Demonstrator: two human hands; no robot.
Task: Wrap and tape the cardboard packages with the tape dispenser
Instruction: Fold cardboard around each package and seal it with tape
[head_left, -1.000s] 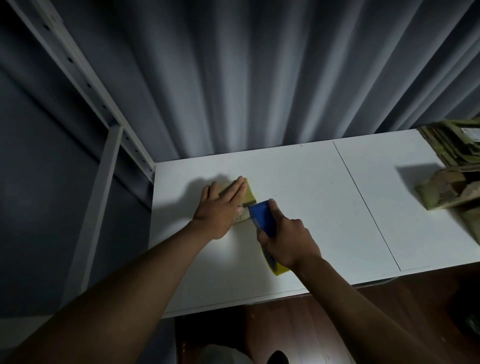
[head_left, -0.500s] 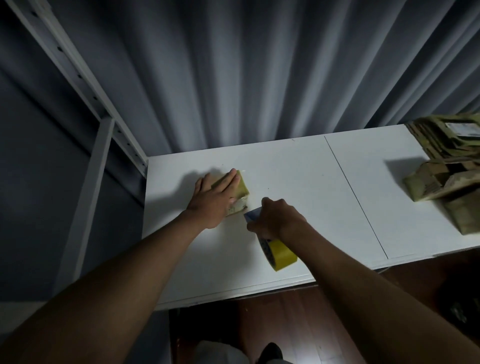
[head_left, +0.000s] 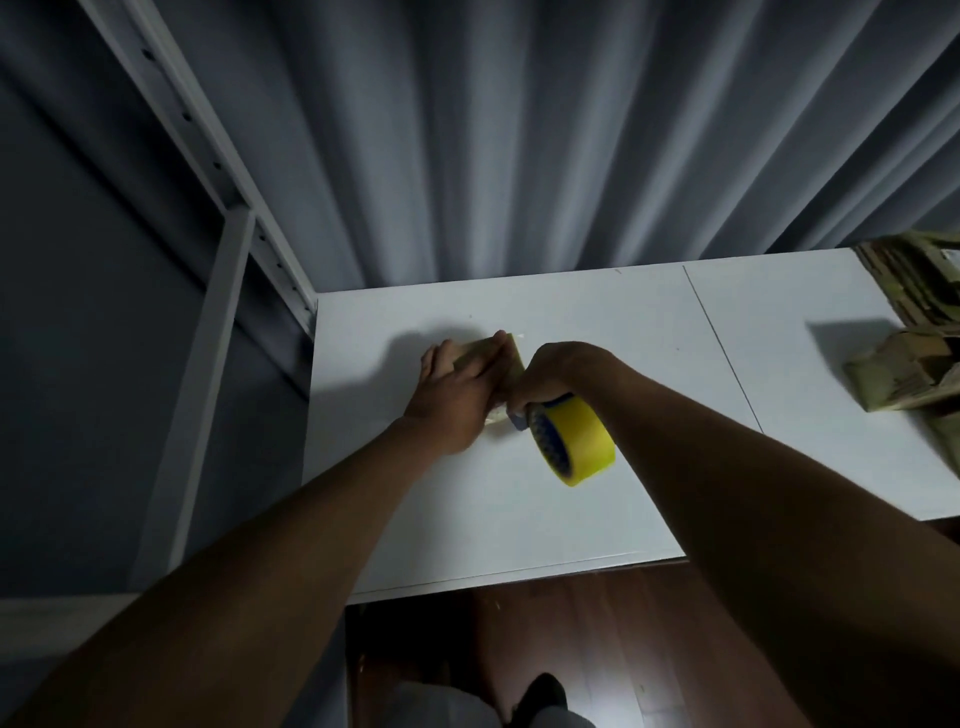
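Note:
A small cardboard package (head_left: 506, 353) lies on the white table (head_left: 597, 312), mostly covered by my hands. My left hand (head_left: 457, 395) lies flat on top of it with the fingers stretched out, pressing it down. My right hand (head_left: 550, 376) grips the blue tape dispenser (head_left: 519, 418) right beside the package, knuckles up. The yellow tape roll (head_left: 576, 444) on the dispenser hangs below that hand, tilted towards me. A short strip of tape shows between the package and the dispenser.
A pile of folded cardboard packages (head_left: 914, 364) sits at the table's right edge. A white metal shelf frame (head_left: 218, 218) stands at the left. Grey curtains hang behind the table. Dark wooden floor lies below its front edge.
My right hand has moved with the dispenser up against the package, next to my left hand, and the roll has swung up. My left hand stays pressed on the package.

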